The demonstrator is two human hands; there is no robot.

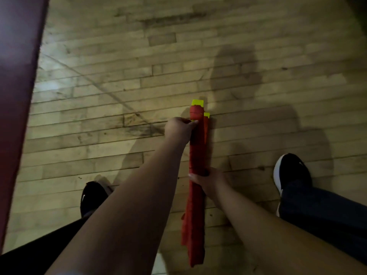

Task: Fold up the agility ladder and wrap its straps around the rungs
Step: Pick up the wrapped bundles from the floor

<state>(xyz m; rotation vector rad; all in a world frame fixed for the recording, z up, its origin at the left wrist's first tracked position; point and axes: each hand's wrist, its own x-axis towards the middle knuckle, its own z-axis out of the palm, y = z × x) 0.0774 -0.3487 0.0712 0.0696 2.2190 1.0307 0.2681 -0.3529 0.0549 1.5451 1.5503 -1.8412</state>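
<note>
The agility ladder [196,153] is gathered into one long bundle standing roughly upright over the wooden floor, its yellow rungs [197,102] showing only at the far end. Red strap [197,114] is wound round the bundle along most of its length. My left hand [179,129] pinches the strap at the bundle's left side near the far end. My right hand [206,179] grips the bundle at its middle, fingers curled round it. Loose red strap ends [193,245] hang at the near end.
A dark red mat or wall edge [17,96] runs down the left side. My two black shoes [93,195] [291,171] stand on the wooden floor [119,86] either side of the bundle. My shadow falls on the boards ahead.
</note>
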